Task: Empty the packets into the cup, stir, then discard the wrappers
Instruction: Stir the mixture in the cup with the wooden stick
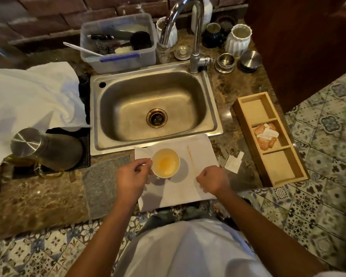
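A white paper cup [165, 162] with a pale orange-yellow liquid stands on a white napkin [200, 156] at the counter's front edge, just below the sink. My left hand [133, 176] touches the cup's left rim with thumb and fingers pinched. A thin wooden stir stick [191, 158] lies on the napkin to the right of the cup. My right hand [212, 179] is curled at the stick's near end; whether it grips the stick is unclear. An opened white wrapper [234, 161] lies on the counter further right. More packets [266, 134] sit in a wooden tray.
A steel sink [214, 108] with a tall faucet [196, 37] lies behind the cup. The wooden three-compartment tray [246, 105] stands at the right counter edge. A steel jug [46, 147] lies on a dark mat at left beside a white cloth [32, 96]. A plastic tub [118, 62] and jars stand at the back.
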`<state>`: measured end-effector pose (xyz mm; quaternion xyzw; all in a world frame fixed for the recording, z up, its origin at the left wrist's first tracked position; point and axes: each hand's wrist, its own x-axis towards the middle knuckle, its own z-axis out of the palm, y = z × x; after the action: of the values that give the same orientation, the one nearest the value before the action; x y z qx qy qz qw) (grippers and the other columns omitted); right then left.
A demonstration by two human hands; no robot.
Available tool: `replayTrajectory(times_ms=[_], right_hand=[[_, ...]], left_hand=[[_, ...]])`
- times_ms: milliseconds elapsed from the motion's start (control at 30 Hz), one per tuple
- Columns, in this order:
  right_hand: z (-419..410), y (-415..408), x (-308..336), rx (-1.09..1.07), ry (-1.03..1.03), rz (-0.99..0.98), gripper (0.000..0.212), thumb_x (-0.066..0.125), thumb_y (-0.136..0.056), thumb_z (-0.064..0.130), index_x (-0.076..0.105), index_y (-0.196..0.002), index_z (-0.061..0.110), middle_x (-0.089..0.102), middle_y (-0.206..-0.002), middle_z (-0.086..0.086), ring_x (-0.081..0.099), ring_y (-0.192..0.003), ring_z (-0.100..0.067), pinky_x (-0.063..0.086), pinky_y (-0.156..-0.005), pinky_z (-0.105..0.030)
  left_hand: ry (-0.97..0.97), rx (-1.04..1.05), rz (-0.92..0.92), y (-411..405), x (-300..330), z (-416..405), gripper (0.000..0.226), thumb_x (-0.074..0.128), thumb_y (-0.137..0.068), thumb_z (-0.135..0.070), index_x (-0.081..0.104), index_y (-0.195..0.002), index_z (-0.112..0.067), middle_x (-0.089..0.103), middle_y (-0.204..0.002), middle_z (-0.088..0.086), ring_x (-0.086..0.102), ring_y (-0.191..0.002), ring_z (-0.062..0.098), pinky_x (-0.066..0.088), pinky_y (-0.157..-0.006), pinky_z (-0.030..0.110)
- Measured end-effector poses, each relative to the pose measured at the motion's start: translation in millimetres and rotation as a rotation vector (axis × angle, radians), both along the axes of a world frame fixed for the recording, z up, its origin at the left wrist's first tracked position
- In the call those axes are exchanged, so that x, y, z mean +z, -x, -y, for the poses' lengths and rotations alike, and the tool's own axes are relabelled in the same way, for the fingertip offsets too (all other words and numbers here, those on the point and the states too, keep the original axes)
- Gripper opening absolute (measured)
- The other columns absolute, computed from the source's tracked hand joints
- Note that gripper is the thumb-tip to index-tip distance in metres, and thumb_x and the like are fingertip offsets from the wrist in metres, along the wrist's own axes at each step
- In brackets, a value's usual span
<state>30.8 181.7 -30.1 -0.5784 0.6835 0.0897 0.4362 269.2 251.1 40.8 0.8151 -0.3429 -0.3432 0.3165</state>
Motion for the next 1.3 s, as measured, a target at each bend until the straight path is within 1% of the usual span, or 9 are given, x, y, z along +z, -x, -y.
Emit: replayTrajectory(times_ms=[100, 233, 433, 600, 733, 833, 933, 1100, 1300], right_hand=[[-4, 2, 11, -0.11, -0.024, 0.062, 0.017, 0.073, -0.083, 0.023, 0.072, -0.071, 0.012, 0.075, -0.066, -0.004, 0.073, -0.06, -0.019, 0.064, -0.064, -0.035], [-16, 6, 47, -0.21, 0.012, 0.259, 0.012, 0.074, -0.085, 0.012, 0.071, -0.073, 0.009, 0.071, -0.057, -0.001, 0.063, -0.043, -0.009, 0.053, -0.043, -0.025], [-31, -2, 103, -0.172, 0.066, 0.397, 0.007, 0.069, -0.089, 0.009, 0.07, -0.083, 0.007, 0.076, -0.066, -0.003, 0.07, -0.052, -0.013, 0.058, -0.054, -0.034], [-38, -8, 121, -0.168, 0.089, 0.446, 0.007, 0.067, -0.088, 0.002, 0.068, -0.083, 0.006, 0.075, -0.068, -0.007, 0.069, -0.053, -0.019, 0.056, -0.052, -0.035], [-41, -11, 115, -0.204, 0.098, 0.488, 0.016, 0.061, -0.088, -0.006, 0.068, -0.083, 0.007, 0.066, -0.063, -0.002, 0.056, -0.054, -0.013, 0.046, -0.049, -0.027], [-44, -15, 110, -0.175, 0.144, 0.455, 0.013, 0.062, -0.093, 0.005, 0.067, -0.083, 0.012, 0.063, -0.069, -0.002, 0.052, -0.06, -0.007, 0.044, -0.056, -0.021], [-47, -16, 108, -0.16, 0.147, 0.397, 0.015, 0.063, -0.096, 0.016, 0.064, -0.081, 0.012, 0.057, -0.068, 0.001, 0.049, -0.062, -0.008, 0.041, -0.06, -0.024], [-53, -21, 113, -0.255, 0.092, 0.37, 0.032, 0.059, -0.099, 0.022, 0.062, -0.071, 0.008, 0.054, -0.055, 0.0, 0.047, -0.05, -0.011, 0.038, -0.052, -0.026], [-56, -29, 115, -0.379, 0.273, 0.356, 0.026, 0.058, -0.101, 0.019, 0.074, -0.083, 0.01, 0.073, -0.065, -0.007, 0.061, -0.048, -0.018, 0.048, -0.045, -0.029]], left_hand=[[0.007, 0.017, -0.041, 1, -1, 0, 0.018, 0.069, -0.094, -0.025, 0.076, -0.11, -0.02, 0.073, -0.07, -0.009, 0.068, -0.055, 0.011, 0.056, -0.048, 0.028], [0.06, -0.004, -0.097, 0, -5, -1, 0.02, 0.067, -0.096, -0.021, 0.074, -0.114, -0.023, 0.074, -0.066, -0.004, 0.062, -0.046, 0.006, 0.055, -0.046, 0.027], [0.088, -0.011, -0.17, -5, -12, -1, 0.017, 0.067, -0.095, -0.023, 0.076, -0.11, -0.022, 0.073, -0.062, -0.006, 0.061, -0.047, 0.006, 0.057, -0.056, 0.038], [0.13, -0.035, -0.204, -5, -9, -2, 0.021, 0.066, -0.096, -0.02, 0.072, -0.116, -0.024, 0.074, -0.062, 0.001, 0.064, -0.049, 0.004, 0.056, -0.063, 0.028], [0.142, -0.051, -0.249, -5, -8, 0, 0.022, 0.064, -0.097, -0.017, 0.072, -0.118, -0.021, 0.073, -0.063, 0.005, 0.062, -0.048, 0.01, 0.053, -0.054, 0.021], [0.146, -0.053, -0.295, -6, -10, 1, 0.024, 0.064, -0.097, -0.015, 0.073, -0.12, -0.015, 0.071, -0.06, 0.003, 0.058, -0.045, 0.013, 0.052, -0.05, 0.023], [0.151, -0.069, -0.324, -10, -12, 0, 0.024, 0.063, -0.098, -0.015, 0.072, -0.12, -0.015, 0.071, -0.059, 0.003, 0.058, -0.046, 0.014, 0.052, -0.05, 0.024], [0.149, -0.096, -0.328, -13, -14, 1, 0.025, 0.063, -0.098, -0.017, 0.071, -0.122, -0.018, 0.071, -0.061, 0.002, 0.059, -0.046, 0.013, 0.051, -0.049, 0.02], [0.153, -0.137, -0.31, -17, -17, 0, 0.025, 0.063, -0.098, -0.02, 0.071, -0.122, -0.021, 0.071, -0.061, 0.001, 0.062, -0.048, 0.009, 0.053, -0.053, 0.019]])
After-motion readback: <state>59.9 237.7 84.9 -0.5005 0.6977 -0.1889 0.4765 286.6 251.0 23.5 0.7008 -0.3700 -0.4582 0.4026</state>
